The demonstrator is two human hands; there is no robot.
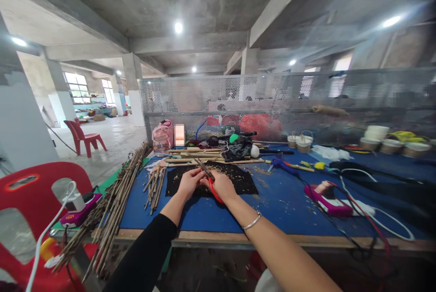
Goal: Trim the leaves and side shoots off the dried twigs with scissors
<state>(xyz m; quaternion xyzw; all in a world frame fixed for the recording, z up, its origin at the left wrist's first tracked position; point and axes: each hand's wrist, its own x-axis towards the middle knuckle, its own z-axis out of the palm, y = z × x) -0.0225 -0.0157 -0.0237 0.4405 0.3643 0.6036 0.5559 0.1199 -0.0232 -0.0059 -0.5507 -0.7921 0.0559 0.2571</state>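
The right hand [222, 185] is gripping a pair of scissors [208, 174], its fingers wrapping the red handles [215, 193]. The scissors are sitting between the two hands, above the black cloth [248, 184], and the blades [202, 166] are pointing forward and slightly to the left. How far the blades are parting cannot be told at this size.

The left hand [189, 184] is holding its thumb and fingertips drawn together just beside the blades. Whether they are pinching a small piece cannot be told, since the fingers are covering that spot.

The black cloth is carrying many pale loose bits [235, 173] and is lying on the blue table [272, 219]. Short sticks [156, 188] are lying just left of the cloth; a bundle of long sticks [117, 199] is overhanging the table's near edge.

Assessment: the left fingertips are sitting very near the blades, so sound handling is calling for them to stay behind the cutting line. Steady work is likely depending on a firm right grip, small controlled strokes and both hands staying over the cloth, where it is catching the bits. Careless angling is risking a nicked finger.
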